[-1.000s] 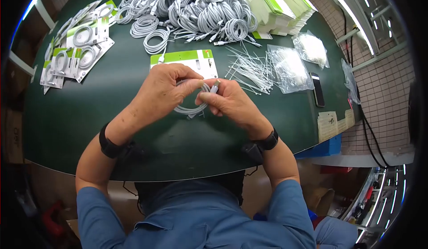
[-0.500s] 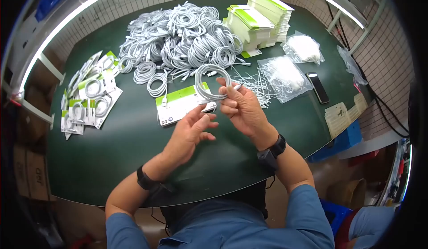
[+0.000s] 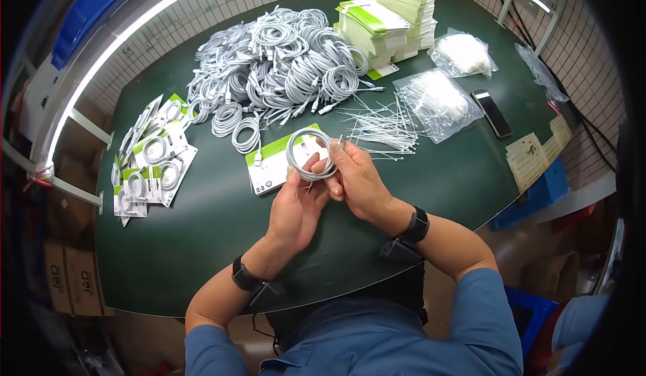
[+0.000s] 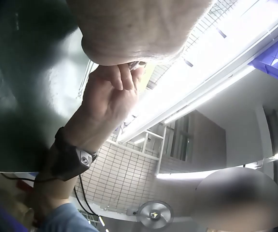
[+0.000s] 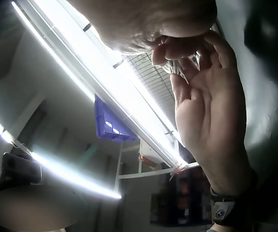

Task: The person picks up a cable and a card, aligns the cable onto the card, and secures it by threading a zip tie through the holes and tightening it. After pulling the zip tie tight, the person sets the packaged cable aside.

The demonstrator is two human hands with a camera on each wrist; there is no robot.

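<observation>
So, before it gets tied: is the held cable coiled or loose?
Coiled: the cable forms a neat round loop, pinched by left hand and right hand.

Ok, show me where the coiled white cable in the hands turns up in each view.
Head: the coiled white cable sits just above centre, held between the left hand and the right hand.
Left wrist: not clearly visible; only a small pale bit shows at the right hand's fingertips near the top.
Right wrist: a few white strands show at top, behind the left hand's fingers.
Shared landmark: the ceiling light strip.
</observation>
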